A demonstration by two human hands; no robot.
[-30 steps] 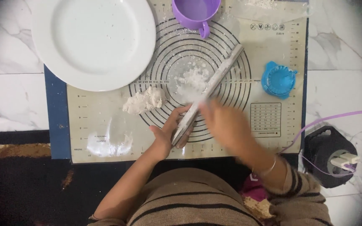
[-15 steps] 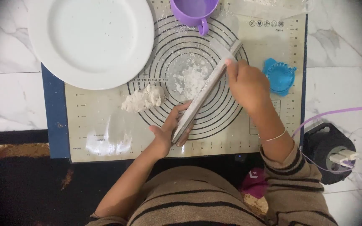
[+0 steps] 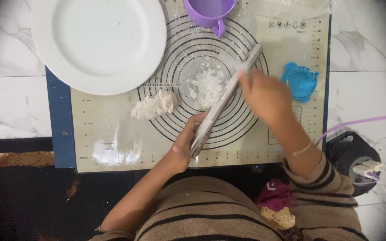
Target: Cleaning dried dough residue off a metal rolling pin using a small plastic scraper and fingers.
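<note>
The left hand [image 3: 185, 147] clamps the rolling pin's [image 3: 224, 99] near end while the blurred right hand [image 3: 264, 96], fingers seemingly closed, rubs flour [image 3: 207, 85] along it.

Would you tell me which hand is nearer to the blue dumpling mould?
Right. The right hand is just left of the blue dumpling mould; the left hand grips the rolling pin's near end, far across the mat.
</note>
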